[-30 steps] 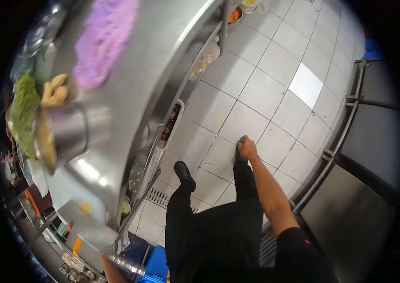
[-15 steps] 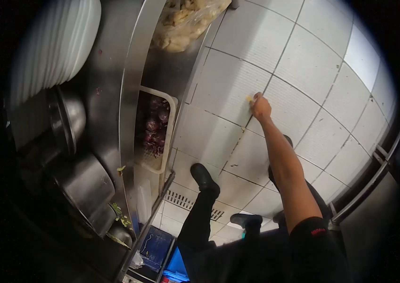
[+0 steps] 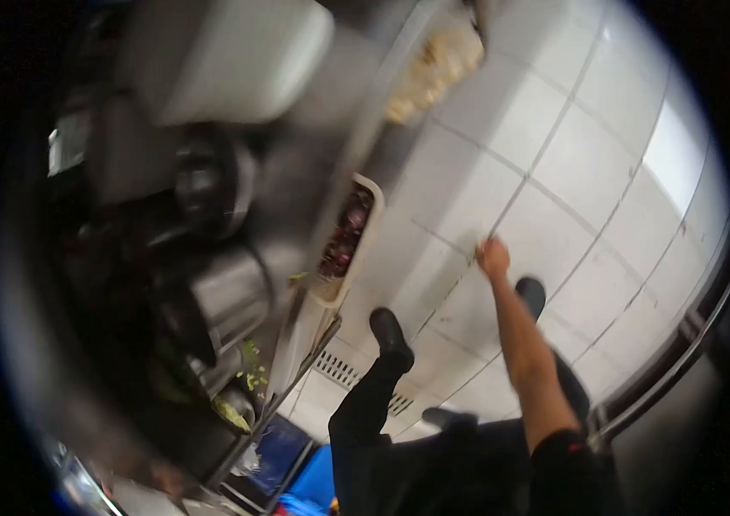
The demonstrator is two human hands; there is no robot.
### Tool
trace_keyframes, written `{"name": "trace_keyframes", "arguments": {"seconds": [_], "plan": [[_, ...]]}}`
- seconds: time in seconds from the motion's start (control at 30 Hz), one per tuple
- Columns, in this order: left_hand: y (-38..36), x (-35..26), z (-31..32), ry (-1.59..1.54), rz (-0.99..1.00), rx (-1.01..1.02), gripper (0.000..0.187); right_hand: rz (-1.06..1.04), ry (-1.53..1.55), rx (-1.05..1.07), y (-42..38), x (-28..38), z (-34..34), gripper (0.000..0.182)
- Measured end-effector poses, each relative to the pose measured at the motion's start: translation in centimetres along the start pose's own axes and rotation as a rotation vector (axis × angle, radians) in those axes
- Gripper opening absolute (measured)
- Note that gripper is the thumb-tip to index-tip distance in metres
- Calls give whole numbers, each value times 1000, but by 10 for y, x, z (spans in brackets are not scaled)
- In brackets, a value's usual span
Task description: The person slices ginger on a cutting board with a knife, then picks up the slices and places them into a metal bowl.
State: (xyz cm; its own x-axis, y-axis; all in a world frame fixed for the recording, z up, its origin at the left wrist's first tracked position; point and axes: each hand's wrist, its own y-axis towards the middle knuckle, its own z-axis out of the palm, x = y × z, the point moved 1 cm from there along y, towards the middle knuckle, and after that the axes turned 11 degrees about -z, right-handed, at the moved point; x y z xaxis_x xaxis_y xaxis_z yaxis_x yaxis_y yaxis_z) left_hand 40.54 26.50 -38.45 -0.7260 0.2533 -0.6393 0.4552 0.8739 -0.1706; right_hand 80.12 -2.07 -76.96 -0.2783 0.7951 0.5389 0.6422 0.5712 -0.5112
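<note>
My right hand [image 3: 492, 256] is stretched out low over the tiled floor [image 3: 554, 219], with its fingers closed. Motion blurs the fingertips; a faint yellowish smear beside them matches the small yellow piece pinched there a moment ago. The bare forearm runs down to a black short sleeve. My left hand is out of view. To the left of the right hand, a pale bin [image 3: 372, 230] of dark red onions sits under the counter edge.
Stacked white plates [image 3: 253, 64], a metal pot [image 3: 231, 297] and bowls stand on the steel counter at left. A bag of pale yellowish pieces [image 3: 438, 73] lies above the bin. Black boots [image 3: 389, 329] stand near a floor drain [image 3: 336, 368]. A metal rail [image 3: 666, 365] runs at right.
The camera view has swung, so the counter, plates and bin appear farther right and blurred. My right hand appears lower in the picture, still closed; the yellow piece shows less clearly.
</note>
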Motion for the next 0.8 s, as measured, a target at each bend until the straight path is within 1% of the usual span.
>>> {"name": "trace_keyframes", "arguments": {"seconds": [0.03, 0.07, 0.1, 0.13, 0.17, 0.2, 0.23, 0.27, 0.3, 0.37, 0.4, 0.43, 0.47, 0.5, 0.57, 0.6, 0.63, 0.7, 0.73, 0.8], "plan": [[-1, -21, -8, -17, 15, -61, 45, -112, 14, -80, -30, -7, -4, 36], [-9, -43, -22, -28, 21, -129, 44, -192, 156, -210, -58, -15, -13, 33], [-20, -71, -46, -23, 21, -200, 44, -91, 215, -299, -95, 15, -56, 28], [-34, -86, -77, -7, 18, -274, 44, 45, 400, -268, -130, 50, -109, 16], [-53, -106, -116, 23, 14, -351, 43, 59, 1246, -412, -143, 56, -123, 4], [-77, -125, -159, 56, 3, -414, 43, 40, 822, -421, -170, 53, -146, 10], [-103, -146, -197, 81, -10, -466, 42, -134, 671, -542, -197, 79, -192, 13], [-121, -159, -227, 94, -20, -518, 42, -150, 791, -548, -220, 102, -233, 16], [-141, -172, -249, 90, -27, -566, 42, -131, 803, -532, -242, 140, -280, 15], [-153, -184, -276, 52, -32, -645, 41, -273, 824, -489, -295, 252, -374, 12], [-145, -199, -276, 71, 98, -659, 50, -345, 791, -483, -323, 314, -407, 10], [-144, -209, -282, 114, 113, -646, 57, -431, 858, -431, -348, 370, -425, 10], [-139, -212, -281, 82, 106, -662, 57, -500, 921, -379, -364, 420, -433, 10], [-138, -212, -280, 68, 89, -642, 57, -578, 970, -264, -382, 471, -433, 7], [-138, -216, -279, 11, 71, -632, 57, -788, 847, 14, -401, 556, -407, 11], [-138, -219, -280, 2, 74, -643, 56, -945, 700, 79, -413, 600, -395, 13], [-137, -223, -283, -3, 82, -655, 55, -1006, 679, 135, -418, 629, -367, 16], [-139, -229, -290, -51, 62, -633, 54, -974, 612, 259, -428, 669, -327, 17], [-141, -231, -292, -61, 31, -610, 53, -974, 583, 246, -428, 679, -316, 17], [-141, -225, -293, -88, 35, -617, 54, -965, 352, 316, -435, 696, -299, 18]]}}
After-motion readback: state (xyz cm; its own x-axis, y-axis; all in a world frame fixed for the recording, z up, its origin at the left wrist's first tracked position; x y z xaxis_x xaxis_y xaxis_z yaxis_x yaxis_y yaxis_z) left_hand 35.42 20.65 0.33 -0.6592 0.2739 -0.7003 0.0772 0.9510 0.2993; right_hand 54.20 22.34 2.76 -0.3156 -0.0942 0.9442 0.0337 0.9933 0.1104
